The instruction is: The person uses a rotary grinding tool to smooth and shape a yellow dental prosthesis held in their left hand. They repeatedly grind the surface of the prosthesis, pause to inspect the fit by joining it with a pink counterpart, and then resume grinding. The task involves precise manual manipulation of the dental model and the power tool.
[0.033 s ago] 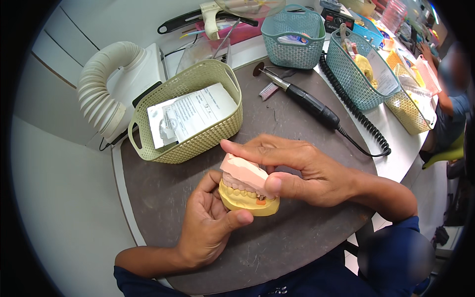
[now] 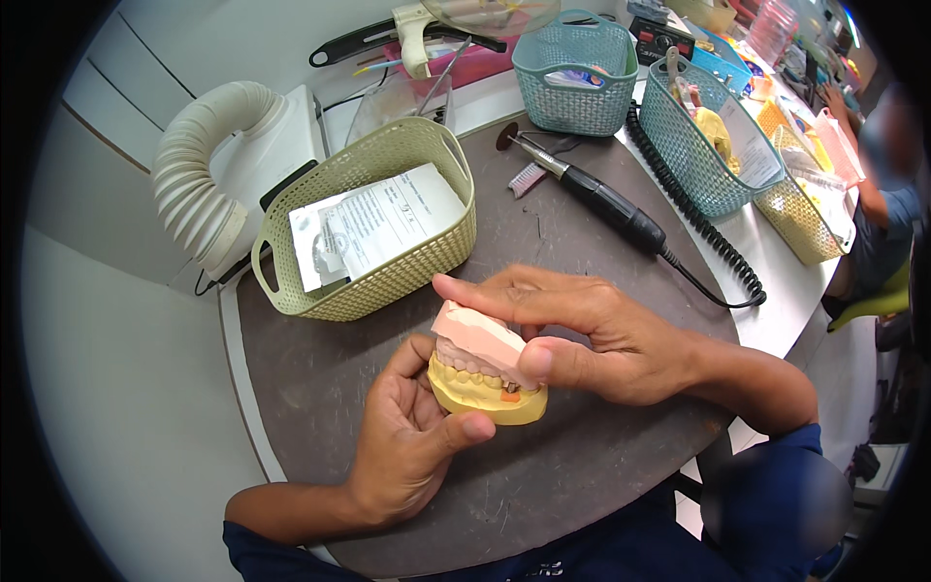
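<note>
Above the worktop (image 2: 330, 388), the fingers of the left hand (image 2: 407, 441) clamp the yellow dental cast (image 2: 480, 404) and those of the right hand (image 2: 601, 335) pinch the pink cast (image 2: 483, 335) against it, presumably so the teeth (image 2: 467, 366) meet.

My feed shows what I take for a dental laboratory. A pink tooth cast (image 2: 485, 338) sits against a yellow tooth cast (image 2: 483, 398) above a scuffed, dark benchtop (image 2: 582, 475), and I spot 1 more yellow piece (image 2: 714, 131), cast-like, in a blue-grey basket (image 2: 693, 184). A rotary handpiece (image 2: 616, 209) tipped with a brown disc (image 2: 506, 137) lies near its coiled cord (image 2: 679, 179). I also see a ribbed white hose (image 2: 184, 160), an olive basket (image 2: 398, 291) holding a paper form (image 2: 393, 221), and 1 other person (image 2: 902, 204) farther along.
</note>
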Demonstrator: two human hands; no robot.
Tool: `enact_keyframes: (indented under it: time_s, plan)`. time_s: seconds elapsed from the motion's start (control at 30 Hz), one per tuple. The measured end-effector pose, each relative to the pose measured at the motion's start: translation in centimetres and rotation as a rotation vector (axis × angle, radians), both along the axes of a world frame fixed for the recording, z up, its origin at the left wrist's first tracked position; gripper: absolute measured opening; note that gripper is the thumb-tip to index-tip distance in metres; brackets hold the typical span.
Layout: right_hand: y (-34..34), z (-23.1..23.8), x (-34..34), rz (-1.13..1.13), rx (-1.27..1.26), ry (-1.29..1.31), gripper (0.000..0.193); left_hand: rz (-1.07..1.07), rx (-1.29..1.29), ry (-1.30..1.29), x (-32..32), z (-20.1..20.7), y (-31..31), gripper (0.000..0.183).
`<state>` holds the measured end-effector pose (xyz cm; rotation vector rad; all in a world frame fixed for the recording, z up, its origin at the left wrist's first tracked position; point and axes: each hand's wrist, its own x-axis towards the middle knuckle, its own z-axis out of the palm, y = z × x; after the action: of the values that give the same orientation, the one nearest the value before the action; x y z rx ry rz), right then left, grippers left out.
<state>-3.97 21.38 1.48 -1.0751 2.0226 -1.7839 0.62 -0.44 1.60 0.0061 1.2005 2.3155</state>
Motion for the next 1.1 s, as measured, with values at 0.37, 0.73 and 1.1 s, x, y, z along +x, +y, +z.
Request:
enact_keyframes:
  time_s: [0.37,0.73,1.1]
  plan:
    - [1.9,0.3,-1.7,-0.552,0.288,0.401,0.054,0.006,0.025,0.052,-0.3,0.7,-0.4,0.047]
    - [4.6,-0.4,-5.5,-0.861,0.794,0.709,0.033,0.007,0.100,0.128,-0.4,-0.3,-0.7,0.043]
    - [3.2,2.0,-3.2,-0.821,0.436,0.412,0.022,0.019,0.077,0.178,-0.4,-0.1,-0.5,0.045]
